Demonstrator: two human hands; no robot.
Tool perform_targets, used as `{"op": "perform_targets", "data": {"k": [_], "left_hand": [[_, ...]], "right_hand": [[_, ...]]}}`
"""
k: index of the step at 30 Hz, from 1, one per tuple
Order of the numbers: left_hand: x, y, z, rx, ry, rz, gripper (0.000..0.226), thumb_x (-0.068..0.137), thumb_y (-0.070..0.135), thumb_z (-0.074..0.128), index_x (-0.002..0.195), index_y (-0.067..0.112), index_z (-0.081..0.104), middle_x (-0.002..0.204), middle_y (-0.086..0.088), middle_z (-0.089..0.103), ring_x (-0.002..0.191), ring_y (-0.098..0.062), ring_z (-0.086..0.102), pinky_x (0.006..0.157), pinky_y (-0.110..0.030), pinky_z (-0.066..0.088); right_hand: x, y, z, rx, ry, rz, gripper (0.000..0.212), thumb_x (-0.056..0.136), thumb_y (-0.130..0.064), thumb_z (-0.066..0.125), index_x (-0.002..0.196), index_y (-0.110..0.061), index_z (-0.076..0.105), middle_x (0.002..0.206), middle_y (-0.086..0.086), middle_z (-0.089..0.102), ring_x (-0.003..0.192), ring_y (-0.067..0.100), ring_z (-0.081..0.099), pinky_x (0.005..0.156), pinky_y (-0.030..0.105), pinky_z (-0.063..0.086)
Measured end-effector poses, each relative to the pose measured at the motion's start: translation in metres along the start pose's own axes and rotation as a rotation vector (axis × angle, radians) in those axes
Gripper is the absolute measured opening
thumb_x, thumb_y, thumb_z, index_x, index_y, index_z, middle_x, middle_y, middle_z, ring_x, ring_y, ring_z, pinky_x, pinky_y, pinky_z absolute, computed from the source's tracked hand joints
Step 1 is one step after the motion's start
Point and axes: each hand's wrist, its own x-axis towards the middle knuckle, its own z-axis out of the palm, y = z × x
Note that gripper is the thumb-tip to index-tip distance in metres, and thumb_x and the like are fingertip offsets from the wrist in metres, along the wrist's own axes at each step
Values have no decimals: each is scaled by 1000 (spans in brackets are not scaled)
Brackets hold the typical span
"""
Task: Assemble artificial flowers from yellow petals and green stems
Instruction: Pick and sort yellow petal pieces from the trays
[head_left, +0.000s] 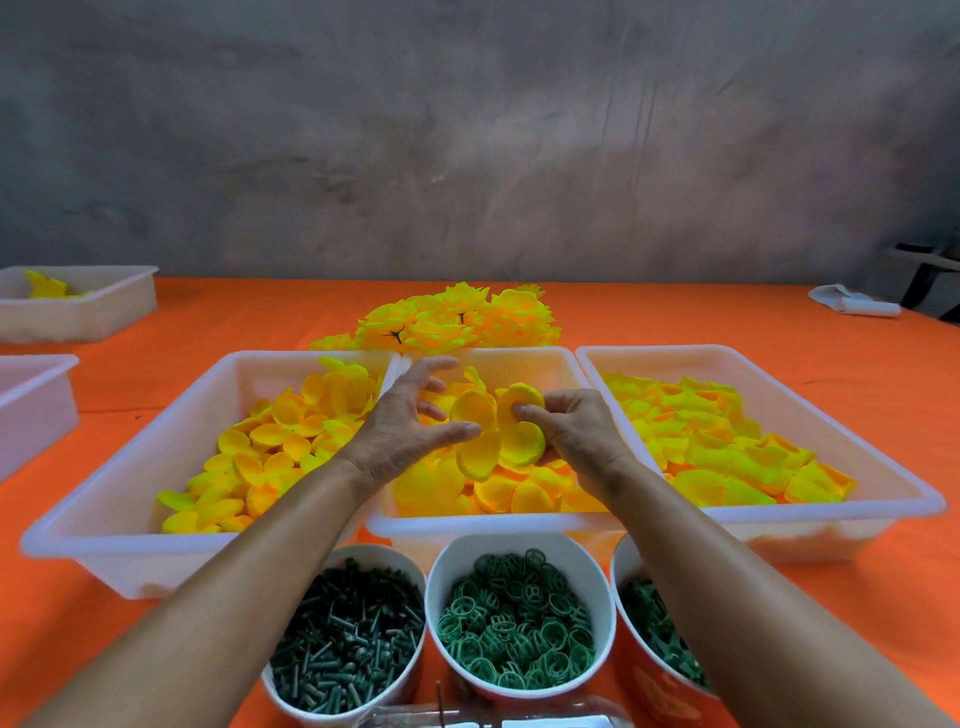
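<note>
Translucent white plastic trays (758, 358), matt orange cloth table cover (208, 317), rough grey wall (467, 130)

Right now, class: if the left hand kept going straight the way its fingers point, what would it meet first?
Most likely the yellow petal piece that the right hand pinches; the left hand has open fingers right beside it, though depth is unclear.

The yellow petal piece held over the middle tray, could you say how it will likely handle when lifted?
The petal piece is probably light and floppy: its thin cupped lobes hang from the right hand, which pinches it. It likely creases easily rather than breaking.
</note>
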Motion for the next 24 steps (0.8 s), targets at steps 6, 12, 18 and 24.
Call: {"op": "perform_targets", "data": {"k": [6,12,18,24], "left_hand": [[-5,7,3,143,1,97,30,70,24,81,91,34,61,104,2,49,93,-19,54,74,-36,52],[-10,14,5,200,133,159,30,82,26,70,65,1,66,66,-14,63,61,-32,58,59,-41,50],[-5,28,17,-66,-60,-173,49,76,54,56,69,7,70,62,-3,66,45,-11,46,44,-15,35],[-5,19,17,-349,2,-335,12,79,21,73,83,10,67,68,0,68,50,-6,51,41,-15,35]], "right_hand": [[0,2,2,-112,46,-115,34,78,-12,74,50,-24,60,39,-12,53,35,-1,44,37,15,34],[1,5,7,-368,147,-361,40,81,-16,73,48,-24,52,49,-2,47,51,16,43,51,34,39],[2,6,9,-661,110,-503,10,82,-16,70,82,-7,76,71,16,66,67,32,60,60,35,41],[1,5,12,-594,16,-510,31,76,-1,71,106,-8,72,82,13,66,70,21,56,64,19,36]]}}
